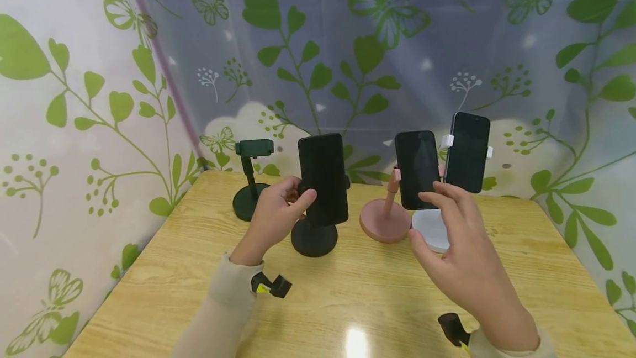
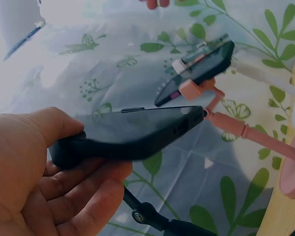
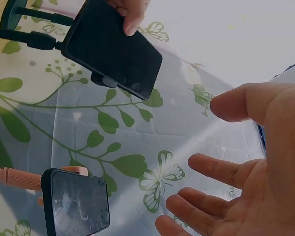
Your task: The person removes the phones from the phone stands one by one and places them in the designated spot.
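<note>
A large black smartphone (image 1: 324, 173) sits in the clamp of a black phone stand (image 1: 314, 242). My left hand (image 1: 275, 214) grips its left side, thumb on the front edge and fingers behind; the left wrist view shows this pinch on the dark phone (image 2: 132, 130). To the right, a second smartphone (image 1: 416, 164) is held upright by a pink phone stand (image 1: 383, 222). In front of that phone's lower right corner hovers my right hand (image 1: 467, 258). In the right wrist view, the right hand's fingers (image 3: 201, 209) are spread and hold nothing.
A white phone stand (image 1: 428, 228) holds another smartphone (image 1: 468, 151) at the right rear. On the left stands a dark green phone stand (image 1: 254, 148) with no phone in it. Everything rests on a wooden table (image 1: 308, 308), backed by leaf-patterned curtains (image 1: 318, 43).
</note>
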